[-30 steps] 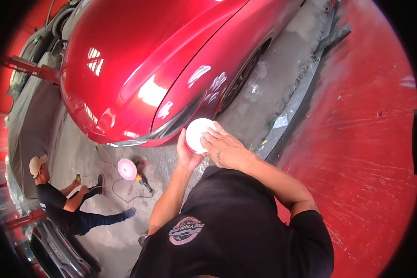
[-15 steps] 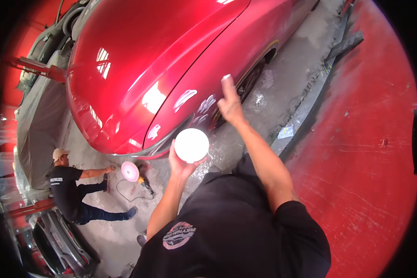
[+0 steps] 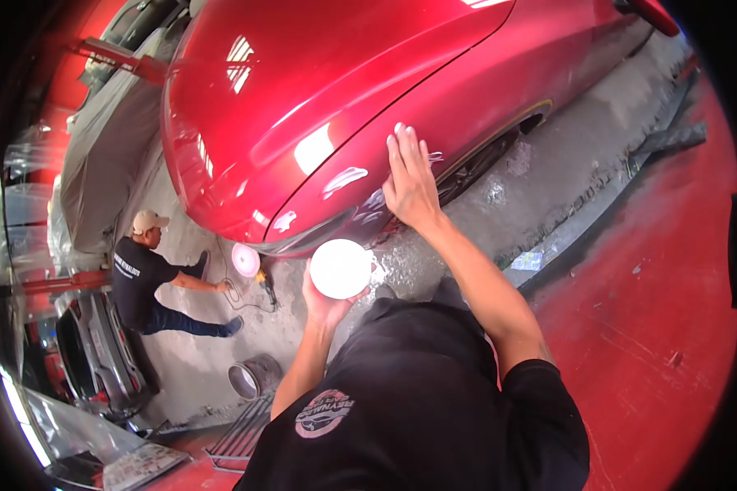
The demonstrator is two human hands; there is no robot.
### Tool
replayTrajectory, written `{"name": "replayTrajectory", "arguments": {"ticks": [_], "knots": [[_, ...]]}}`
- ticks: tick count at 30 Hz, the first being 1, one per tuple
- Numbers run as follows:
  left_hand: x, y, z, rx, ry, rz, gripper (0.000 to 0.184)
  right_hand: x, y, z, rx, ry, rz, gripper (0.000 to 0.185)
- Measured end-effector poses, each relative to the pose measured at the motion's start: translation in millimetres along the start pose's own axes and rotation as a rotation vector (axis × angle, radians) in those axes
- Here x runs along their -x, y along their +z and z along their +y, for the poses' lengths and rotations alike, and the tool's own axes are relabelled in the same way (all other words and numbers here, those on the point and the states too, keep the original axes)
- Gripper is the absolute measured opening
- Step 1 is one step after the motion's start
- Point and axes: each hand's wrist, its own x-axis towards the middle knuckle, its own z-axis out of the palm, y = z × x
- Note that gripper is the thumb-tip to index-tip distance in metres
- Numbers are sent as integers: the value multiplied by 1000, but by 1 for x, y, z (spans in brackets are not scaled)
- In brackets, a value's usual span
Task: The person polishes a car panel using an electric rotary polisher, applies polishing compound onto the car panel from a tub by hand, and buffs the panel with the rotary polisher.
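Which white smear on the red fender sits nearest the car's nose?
The small compact smear beside the hood; the long smear and the rest lie farther back, towards the wheel.

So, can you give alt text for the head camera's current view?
Left hand holding a round white object, right hand raised by a red car with white smears; a co-worker near a power tool on the floor.

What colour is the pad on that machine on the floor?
The pad is pale pink, seen in the head view.
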Motion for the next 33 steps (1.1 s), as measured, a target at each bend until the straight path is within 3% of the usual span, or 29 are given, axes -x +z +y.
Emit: {"name": "replayTrajectory", "arguments": {"ticks": [1,2,4,6,8,9,10,12,13,14,16,17,18,20,21,22,24,25,26,28,29,30,32,33], "knots": [[0,5,-3,11,7,48,76,-8,8,-2,84,36,-86,68],[-2,9,-6,21,9,93,76,-9,24,5,100,-151,-292,62],[-4,5,-10,18,12,73,76,-6,34,-4,-10,-389,-428,67],[-7,5,-13,23,16,42,76,-24,8,1,-7,-384,-330,69],[-6,5,-18,86,42,11,77,-46,-19,20,169,-93,-38,64],[-8,0,-20,192,6,-70,79,-51,-15,43,242,11,-100,65],[-4,-2,-22,189,0,-59,79,-52,-16,55,182,-97,-133,64],[-12,3,-25,70,-5,14,79,-40,-26,63,199,-343,-402,67],[-13,7,-27,69,-27,14,79,-33,-33,65,178,-346,-332,70],[-12,10,-28,76,-18,12,79,-24,-43,68,186,-329,-339,70],[-18,13,-32,89,-5,4,79,-16,-62,75,401,212,-14,72],[-19,11,-33,107,-5,1,79,-4,-44,88,280,337,64,73],[-20,9,-32,116,-8,-1,79,13,-25,89,394,226,-127,77],[-26,11,-29,101,-51,9,79,51,-9,78,222,26,-305,78],[-33,15,-29,82,-61,-38,79,58,-27,63,-108,64,-253,77],[-33,16,-32,70,-69,-73,79,65,-26,67,-108,76,-255,77],[-37,18,-33,62,-77,-72,80,83,-13,82,-372,454,149,76],[-35,18,-32,52,-78,-76,80,87,-9,94,-332,570,299,76],[-33,18,-33,44,-85,-64,80,83,-2,108,-415,722,335,79],[-35,21,-38,56,-78,-86,81,58,-5,99,-816,732,137,85],[-33,22,-42,54,-85,-81,81,63,48,92,-505,706,125,89],[-32,22,-44,20,-82,-61,81,77,71,79,-566,696,128,88],[-36,23,-42,-48,-78,-26,80,98,35,69,-815,630,-127,83],[-43,24,-44,-39,-70,-34,80,89,17,74,-819,549,35,79]]}}
